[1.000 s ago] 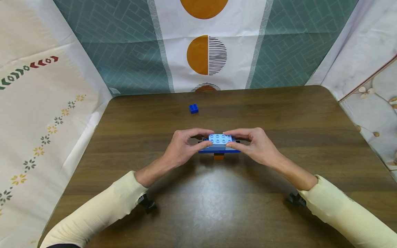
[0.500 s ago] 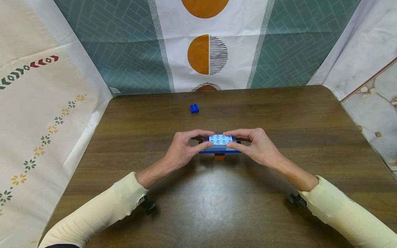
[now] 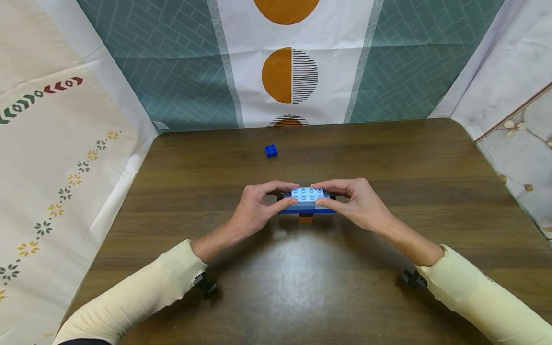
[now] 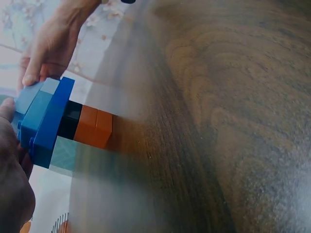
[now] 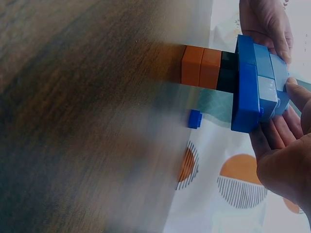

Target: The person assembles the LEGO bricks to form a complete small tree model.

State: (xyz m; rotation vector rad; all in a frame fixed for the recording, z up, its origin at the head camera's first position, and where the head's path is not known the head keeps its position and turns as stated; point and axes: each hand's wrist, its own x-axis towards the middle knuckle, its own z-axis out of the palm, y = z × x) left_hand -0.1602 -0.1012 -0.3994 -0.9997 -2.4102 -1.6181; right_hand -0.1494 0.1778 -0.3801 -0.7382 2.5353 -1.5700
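A stack of toy building bricks stands upright on the wooden table in front of me. Orange bricks form its base, with black bricks above them. Wider dark blue bricks overhang that column, and a light blue layer lies over them. On top is a light blue brick with studs facing up. My left hand pinches its left end between thumb and fingers. At the right end, my right hand grips the same brick in a mirrored way. Fingertips behind the brick are partly hidden.
A small dark blue brick lies apart from the stack, nearer the table's far edge. Patterned cloths hang behind the table and along both sides. Dark wrist-worn devices sit under the sleeves.
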